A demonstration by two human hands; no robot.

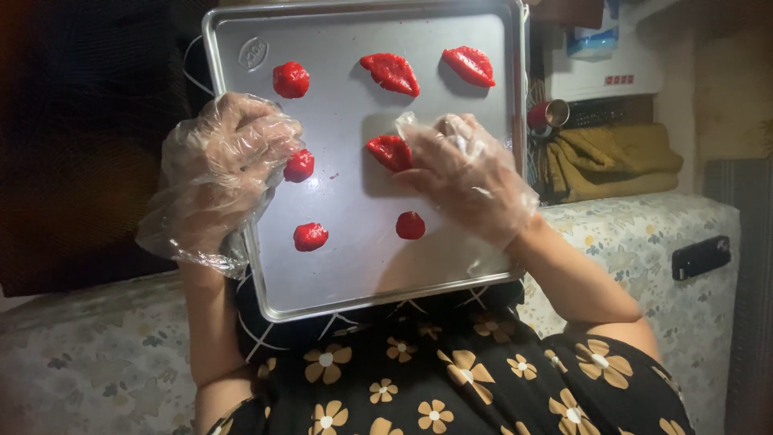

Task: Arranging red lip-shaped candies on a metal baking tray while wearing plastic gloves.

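Observation:
A silver baking tray rests tilted on my lap and holds several red dough pieces. Both hands wear loose clear plastic gloves. My left hand is curled at the tray's left edge, its fingertips pinching a small red ball. My right hand lies over the tray's middle right, thumb and fingers closed on a flattened red piece. Two flattened leaf-like pieces lie along the top. Round balls sit at top left, lower left and lower middle.
I sit on a pale floral cushion in a black dress with tan flowers. A black rectangular object lies on the cushion at right. A folded mustard cloth, a red metal cup and a white appliance are behind.

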